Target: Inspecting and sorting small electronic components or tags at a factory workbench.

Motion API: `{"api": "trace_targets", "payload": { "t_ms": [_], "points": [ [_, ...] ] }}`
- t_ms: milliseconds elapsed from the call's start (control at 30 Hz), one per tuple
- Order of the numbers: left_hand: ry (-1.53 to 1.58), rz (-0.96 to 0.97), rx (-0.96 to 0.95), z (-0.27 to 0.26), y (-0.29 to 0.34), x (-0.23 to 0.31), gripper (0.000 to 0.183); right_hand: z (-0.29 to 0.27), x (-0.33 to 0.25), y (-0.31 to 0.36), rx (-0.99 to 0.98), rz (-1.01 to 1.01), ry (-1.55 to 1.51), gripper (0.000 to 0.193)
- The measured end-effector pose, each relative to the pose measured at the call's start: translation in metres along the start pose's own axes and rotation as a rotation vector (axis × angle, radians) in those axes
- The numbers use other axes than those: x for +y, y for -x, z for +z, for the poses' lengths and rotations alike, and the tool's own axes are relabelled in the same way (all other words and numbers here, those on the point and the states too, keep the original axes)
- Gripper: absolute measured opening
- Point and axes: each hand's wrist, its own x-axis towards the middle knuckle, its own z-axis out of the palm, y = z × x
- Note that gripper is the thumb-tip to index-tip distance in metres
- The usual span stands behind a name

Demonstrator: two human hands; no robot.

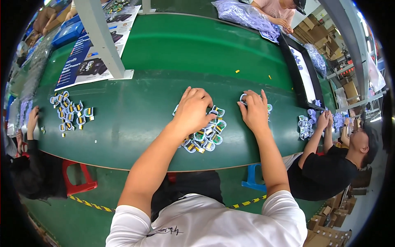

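A pile of small rounded light-blue plastic parts (207,138), with green circuit boards and yellow-black pieces in them, lies in front of me on the green work table. My left hand (192,108) bends over the pile's upper left side, its thumb spread from the fingers and near the parts. One part peeks out left of this hand. To the right of the pile, my right hand (254,110) curls over the table, with a similar light-blue part (242,98) at its thumb and index finger. Another part (269,108) shows at its right side. Both palms' undersides are hidden.
Another group of such parts (69,111) lies left on the table (156,82). A grey metal post (101,41) stands on a printed sheet (76,68). A black-framed tray (302,70) is at right. Co-workers sit on both sides; a blue stool (253,179) is below the edge.
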Motion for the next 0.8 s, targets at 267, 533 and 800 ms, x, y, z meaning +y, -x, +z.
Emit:
{"api": "trace_targets", "payload": {
  "t_ms": [267, 533, 800],
  "points": [
    [0.104, 0.09, 0.008, -0.003, 0.0, -0.008, 0.02, -0.014, 0.057, 0.02, -0.012, 0.038, 0.078, 0.025],
    [0.518, -0.24, 0.113, -0.017, -0.012, -0.002, 0.016, -0.025, 0.0, -0.015, 0.102, 0.043, -0.246, 0.031],
    [0.821, -0.274, 0.183, -0.016, -0.012, -0.02, 0.018, -0.008, -0.084, -0.08, 0.115, -0.142, -0.585, 0.024]
  ]
}}
